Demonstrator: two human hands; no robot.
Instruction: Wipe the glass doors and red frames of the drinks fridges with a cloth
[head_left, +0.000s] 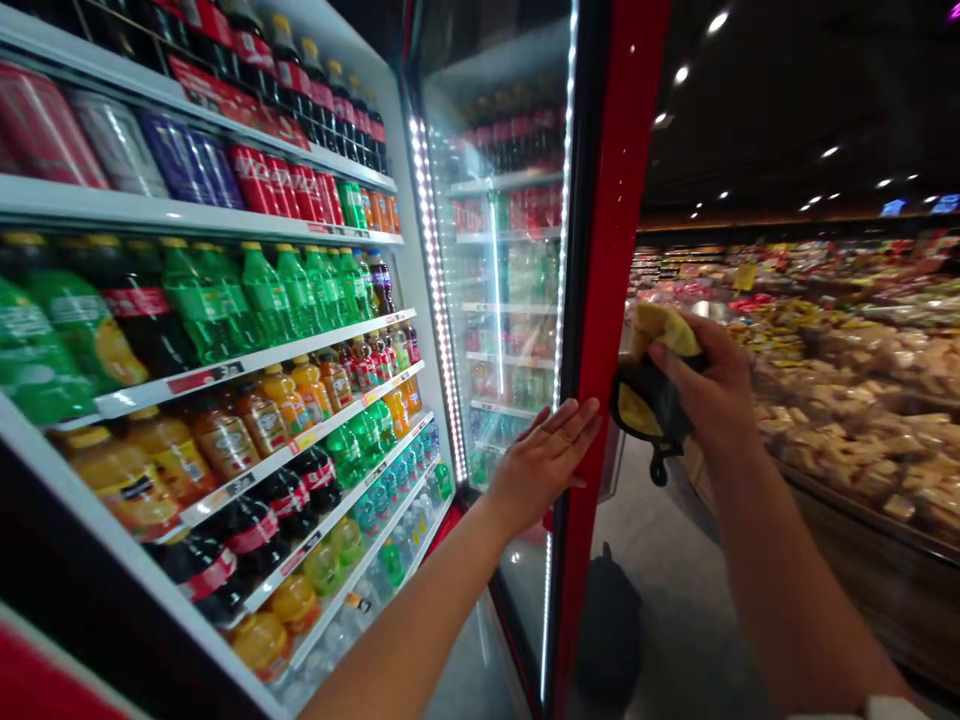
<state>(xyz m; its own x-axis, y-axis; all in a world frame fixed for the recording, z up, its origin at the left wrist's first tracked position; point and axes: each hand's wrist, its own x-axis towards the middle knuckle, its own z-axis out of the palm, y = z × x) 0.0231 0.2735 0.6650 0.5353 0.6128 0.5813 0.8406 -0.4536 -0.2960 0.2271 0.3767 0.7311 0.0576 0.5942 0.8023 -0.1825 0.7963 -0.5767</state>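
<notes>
My left hand (544,455) lies nearly flat against the edge of the open cooler door (611,200), its fingers stretched out over the red frame. On the far side of that frame, my right hand (720,375) grips a folded yellow and black cloth (645,400) with dark edging and a small loop hanging below. Whether the cloth touches the door is hard to tell. Left of the door stands the lit drinks cooler (187,210), where green soda bottles (262,290), red cans (274,185) and orange juice bottles (281,395) fill slanted white shelves.
The door's glass (517,270) mirrors the shelves. At right, a produce display (862,430) with packed goods runs along the grey floor (675,620). A dark rounded shape (609,630) shows low beside the door. Ceiling lights (681,75) shine above.
</notes>
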